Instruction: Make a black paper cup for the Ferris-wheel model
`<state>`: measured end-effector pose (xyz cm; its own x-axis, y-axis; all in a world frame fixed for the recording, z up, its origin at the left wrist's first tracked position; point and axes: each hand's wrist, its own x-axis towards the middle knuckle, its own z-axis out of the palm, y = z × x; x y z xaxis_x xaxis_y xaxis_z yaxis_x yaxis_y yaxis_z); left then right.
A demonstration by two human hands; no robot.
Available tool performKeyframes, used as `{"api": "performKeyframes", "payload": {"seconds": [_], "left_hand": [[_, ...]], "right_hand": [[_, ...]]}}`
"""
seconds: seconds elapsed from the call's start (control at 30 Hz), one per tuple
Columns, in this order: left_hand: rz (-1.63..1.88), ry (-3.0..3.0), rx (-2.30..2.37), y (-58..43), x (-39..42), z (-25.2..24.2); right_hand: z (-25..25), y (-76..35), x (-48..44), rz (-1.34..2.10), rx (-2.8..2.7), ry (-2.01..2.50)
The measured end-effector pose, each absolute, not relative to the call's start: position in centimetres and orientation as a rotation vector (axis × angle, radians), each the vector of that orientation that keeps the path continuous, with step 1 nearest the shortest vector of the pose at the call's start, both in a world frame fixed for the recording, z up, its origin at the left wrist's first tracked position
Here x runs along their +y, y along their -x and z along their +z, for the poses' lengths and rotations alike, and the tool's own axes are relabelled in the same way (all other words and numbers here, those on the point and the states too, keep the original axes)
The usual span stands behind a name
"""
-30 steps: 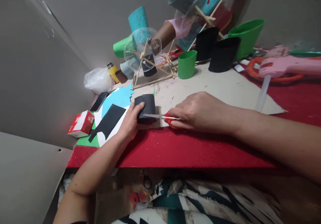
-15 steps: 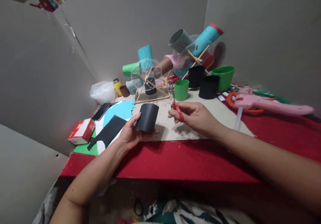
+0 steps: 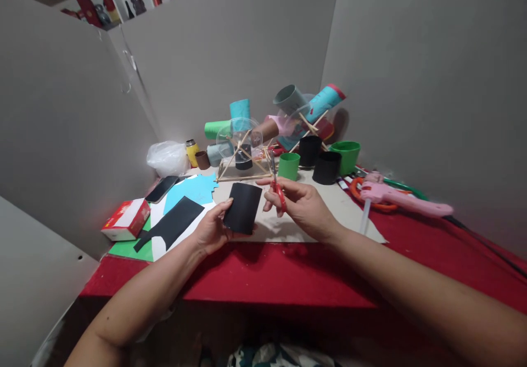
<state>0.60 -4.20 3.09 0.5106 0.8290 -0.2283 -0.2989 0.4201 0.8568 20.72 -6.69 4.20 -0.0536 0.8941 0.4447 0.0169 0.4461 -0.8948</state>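
Note:
A curved black piece (image 3: 242, 208), like a paper-covered tube, is held in my left hand (image 3: 214, 229), thumb on its left side and fingers underneath. To the right, my right hand (image 3: 302, 205) holds small red-handled scissors (image 3: 279, 194), their blades pointing up and away. The scissors and the black piece are apart. Beneath both hands lies a pale board (image 3: 329, 208) on the red table (image 3: 247, 279). Left of my left hand is a black paper sheet (image 3: 175, 221) with a narrow strip at one end, lying over white and blue paper (image 3: 191, 191).
Behind stand a stick frame (image 3: 240, 147) with coloured tubes, a green cup (image 3: 289, 166) and black cups (image 3: 327, 168). A pink glue gun (image 3: 403, 197) lies right. A red box (image 3: 127, 220), phone (image 3: 162, 190) and plastic bag (image 3: 168, 158) are left.
The camera view has shifted, showing more shelf. My right hand has come closer to the black piece with the scissors, and its index finger is more extended. The black piece has turned slightly.

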Motion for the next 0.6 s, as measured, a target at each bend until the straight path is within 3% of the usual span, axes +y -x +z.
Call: {"api": "performKeyframes", "payload": {"seconds": [0.23,0.6], "left_hand": [[0.737,-1.038,0.721,-0.7,-3.9,2.2],[1.115,-1.39,1.017,0.1,-1.0,-0.1]], "right_hand": [[3.8,-20.1,-5.8,0.749,-1.575,0.865],[3.0,-21.4,-3.4,0.253,-1.904,0.857]]}}
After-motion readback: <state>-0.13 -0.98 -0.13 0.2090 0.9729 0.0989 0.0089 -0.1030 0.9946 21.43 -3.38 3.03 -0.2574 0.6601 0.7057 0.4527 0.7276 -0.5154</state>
